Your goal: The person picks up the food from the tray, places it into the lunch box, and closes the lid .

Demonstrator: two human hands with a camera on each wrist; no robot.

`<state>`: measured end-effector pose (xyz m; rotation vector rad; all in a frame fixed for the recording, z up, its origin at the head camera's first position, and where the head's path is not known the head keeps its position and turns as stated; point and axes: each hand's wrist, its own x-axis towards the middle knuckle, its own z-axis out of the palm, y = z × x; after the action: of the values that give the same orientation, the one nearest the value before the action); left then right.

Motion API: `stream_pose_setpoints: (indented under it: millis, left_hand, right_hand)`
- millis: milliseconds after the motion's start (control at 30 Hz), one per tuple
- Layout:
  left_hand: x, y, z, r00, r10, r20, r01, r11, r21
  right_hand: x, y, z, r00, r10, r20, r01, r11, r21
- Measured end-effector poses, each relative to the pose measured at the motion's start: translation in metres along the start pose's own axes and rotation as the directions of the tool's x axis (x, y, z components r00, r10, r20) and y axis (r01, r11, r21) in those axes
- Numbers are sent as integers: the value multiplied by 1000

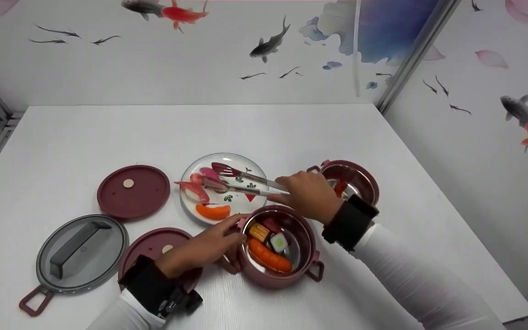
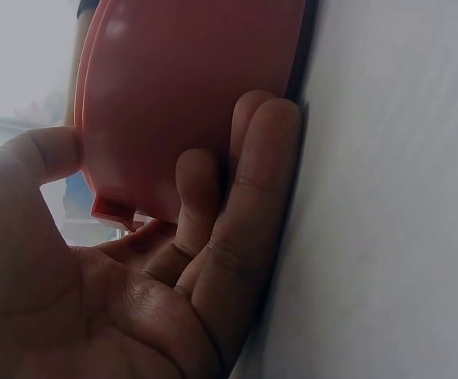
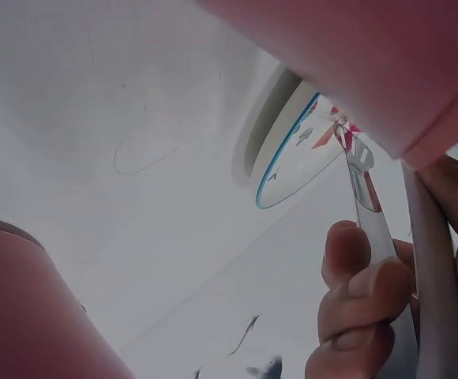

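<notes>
My right hand (image 1: 310,196) gripped the tongs (image 1: 255,178) over the plate (image 1: 239,159); my left hand (image 1: 211,246) held the pot (image 1: 275,281) containing an orange sausage (image 1: 269,256).

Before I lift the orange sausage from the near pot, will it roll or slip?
The sausage would probably tend to roll, given its rounded sides, though the food pieces beside it may limit that. Its smooth-looking surface might slip in the tongs.
</notes>
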<state>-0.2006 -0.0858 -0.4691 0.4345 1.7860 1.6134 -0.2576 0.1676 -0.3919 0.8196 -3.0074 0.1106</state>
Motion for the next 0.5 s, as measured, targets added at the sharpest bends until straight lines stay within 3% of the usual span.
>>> stream_pose_setpoints:
  millis: [367, 500]
  left_hand:
    - [0, 0, 0, 1000, -7, -3, 7, 1000, 15]
    - [0, 0, -1, 1000, -6, -2, 6, 1000, 17]
  right_hand:
    - [-11, -2, 1, 999, 4, -44, -3, 1000, 23]
    - [-22, 0, -4, 994, 2, -107, 1, 1000, 30]
